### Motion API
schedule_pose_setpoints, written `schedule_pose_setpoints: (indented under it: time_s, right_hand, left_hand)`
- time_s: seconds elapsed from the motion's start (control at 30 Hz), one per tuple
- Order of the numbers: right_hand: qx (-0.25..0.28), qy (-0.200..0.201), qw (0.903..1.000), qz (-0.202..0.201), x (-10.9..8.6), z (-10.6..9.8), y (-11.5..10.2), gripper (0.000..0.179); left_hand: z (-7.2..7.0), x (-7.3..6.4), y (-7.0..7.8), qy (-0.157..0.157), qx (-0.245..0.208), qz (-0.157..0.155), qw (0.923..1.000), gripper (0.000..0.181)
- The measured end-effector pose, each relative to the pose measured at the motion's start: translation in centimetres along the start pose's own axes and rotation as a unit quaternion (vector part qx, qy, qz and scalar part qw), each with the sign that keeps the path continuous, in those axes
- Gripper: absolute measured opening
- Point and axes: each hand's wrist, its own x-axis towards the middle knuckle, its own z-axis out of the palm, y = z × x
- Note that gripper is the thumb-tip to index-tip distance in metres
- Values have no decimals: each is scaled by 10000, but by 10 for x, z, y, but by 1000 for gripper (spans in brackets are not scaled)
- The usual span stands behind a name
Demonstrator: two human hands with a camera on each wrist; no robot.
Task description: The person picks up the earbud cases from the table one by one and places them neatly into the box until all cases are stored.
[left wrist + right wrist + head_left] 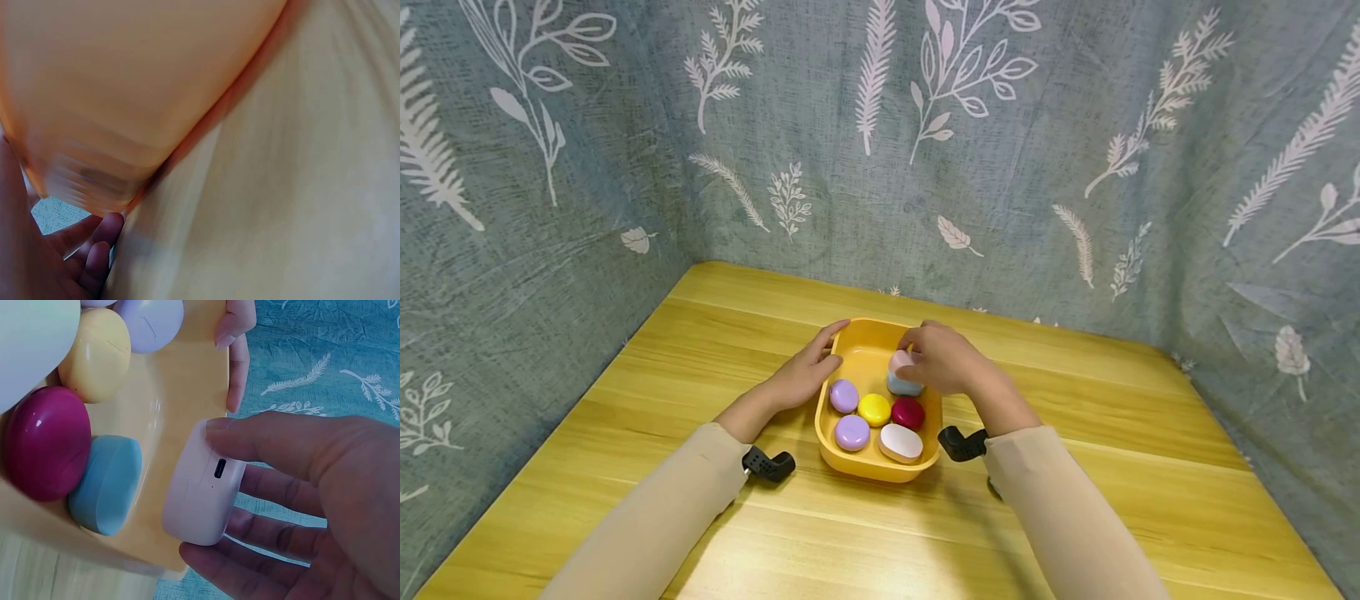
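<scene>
My right hand pinches a pale pink earbud case between thumb and fingers; a charging port shows on its side. The case is over the yellow plastic bin, near its right side. A light blue case lies in the bin, partly behind the held one in the head view. My left hand holds the bin's left wall, thumb at the rim and fingers outside. The bin also contains two lilac cases, a yellow case, a crimson case and a white case.
The bin stands on a wood-grain table. A blue-grey curtain with white leaf prints hangs behind the table and along both sides. Black wrist-camera mounts are on both wrists, close to the bin.
</scene>
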Motion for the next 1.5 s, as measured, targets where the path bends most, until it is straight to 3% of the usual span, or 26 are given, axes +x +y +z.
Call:
schedule_pose_setpoints:
  time_s: [0.13,0.37,0.57,0.67,0.9,1.5]
  right_hand:
    - [73,-26,10000,-22,5,1,-2,37]
    - [119,-85,9999,-20,14,4,-2,38]
    - [139,-93,9998,-77,20,7,-1,37]
    - [170,-85,9998,-101,24,9,-1,36]
    - [305,-137,9994,55,33,15,-4,38]
    - [520,104,9986,62,46,28,-8,35]
  left_hand:
    - [-1,1,-1,-17,39,-56,10000,57]
    - [4,15,-29,93,17,-104,9999,56]
    - [6,17,-37,247,75,-67,9996,53]
    - [6,17,-36,278,127,-21,9995,53]
    - [-1,1,1,11,127,-186,9997,56]
    - [0,0,2,-9,90,-89,9999,57]
